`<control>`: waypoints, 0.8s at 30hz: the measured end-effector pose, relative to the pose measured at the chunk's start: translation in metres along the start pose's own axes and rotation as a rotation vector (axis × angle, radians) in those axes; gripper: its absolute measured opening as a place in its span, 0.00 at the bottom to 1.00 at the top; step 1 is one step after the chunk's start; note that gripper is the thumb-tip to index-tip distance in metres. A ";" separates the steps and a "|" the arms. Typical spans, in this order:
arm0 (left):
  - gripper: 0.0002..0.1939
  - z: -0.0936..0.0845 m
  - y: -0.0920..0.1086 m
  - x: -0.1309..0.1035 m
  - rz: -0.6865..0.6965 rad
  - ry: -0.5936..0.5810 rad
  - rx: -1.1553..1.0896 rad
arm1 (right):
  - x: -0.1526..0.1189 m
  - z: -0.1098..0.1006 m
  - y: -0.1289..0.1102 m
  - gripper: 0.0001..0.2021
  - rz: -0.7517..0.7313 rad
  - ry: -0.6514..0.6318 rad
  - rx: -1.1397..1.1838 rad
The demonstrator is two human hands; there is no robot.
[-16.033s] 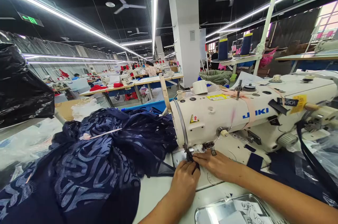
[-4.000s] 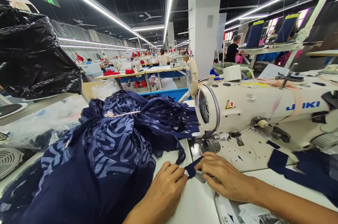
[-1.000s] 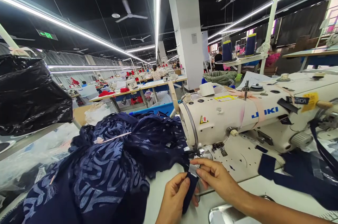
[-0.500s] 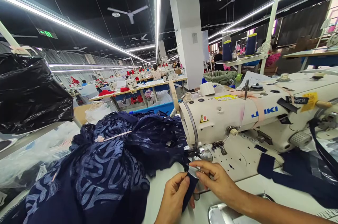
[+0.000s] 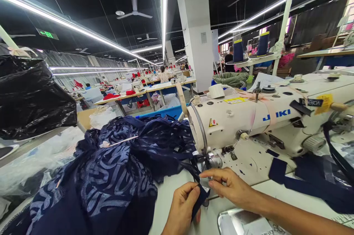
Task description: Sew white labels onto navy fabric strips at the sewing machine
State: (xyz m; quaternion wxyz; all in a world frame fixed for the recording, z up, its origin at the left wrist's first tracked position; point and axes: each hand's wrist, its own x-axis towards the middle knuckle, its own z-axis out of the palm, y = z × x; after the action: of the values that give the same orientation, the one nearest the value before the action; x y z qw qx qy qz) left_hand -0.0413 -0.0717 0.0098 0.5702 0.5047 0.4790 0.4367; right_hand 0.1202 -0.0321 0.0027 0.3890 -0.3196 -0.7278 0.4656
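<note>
My left hand (image 5: 184, 203) is closed on a narrow navy fabric strip (image 5: 199, 199), pinched between thumb and fingers. A small piece of white label (image 5: 206, 189) shows at the strip's edge. Just right of it, my right hand (image 5: 231, 187) has its index finger and thumb apart, with nothing visible between them. The strip runs up toward the needle area of a white sewing machine (image 5: 221, 124), where dark cloth hides where it ends. To the left lies a heap of navy patterned garments (image 5: 110, 176).
Navy fabric strips (image 5: 312, 187) lie on the machine table at right. A metal-framed plate (image 5: 243, 222) is set near the front. A black plastic bag (image 5: 33, 98) stands at left. Thread cones (image 5: 262, 45) are behind the machine; farther back are worktables and people.
My right finger and thumb have come off the white label and parted. The label now shows less, lower against the strip. My left hand keeps its hold.
</note>
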 end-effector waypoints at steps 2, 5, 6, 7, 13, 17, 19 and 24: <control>0.21 -0.001 0.001 0.000 -0.009 -0.002 0.010 | 0.000 -0.001 -0.001 0.17 0.006 -0.014 -0.029; 0.21 -0.002 0.001 0.001 -0.026 -0.001 0.018 | 0.000 0.000 -0.002 0.17 0.001 0.002 -0.047; 0.21 -0.003 0.001 0.001 -0.032 0.000 0.016 | 0.000 0.002 -0.002 0.18 0.001 0.015 -0.047; 0.21 -0.003 0.001 0.001 -0.039 0.000 0.014 | -0.001 0.004 -0.002 0.18 0.003 0.032 -0.044; 0.24 -0.004 -0.004 0.007 -0.075 0.005 -0.015 | -0.005 0.013 -0.004 0.18 0.041 0.127 -0.012; 0.26 -0.005 -0.013 0.013 -0.067 -0.022 -0.050 | -0.006 0.013 -0.006 0.19 0.060 0.160 0.011; 0.27 -0.006 -0.016 0.015 -0.056 -0.024 -0.066 | -0.006 0.012 -0.007 0.20 0.062 0.169 0.027; 0.26 -0.005 -0.016 0.015 -0.061 -0.010 -0.095 | -0.007 0.014 -0.004 0.18 0.057 0.159 0.036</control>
State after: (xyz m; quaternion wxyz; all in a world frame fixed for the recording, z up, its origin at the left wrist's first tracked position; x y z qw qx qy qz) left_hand -0.0439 -0.0581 -0.0075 0.6088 0.4645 0.4702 0.4388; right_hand 0.1110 -0.0454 0.0008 0.4378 -0.3692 -0.6767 0.4628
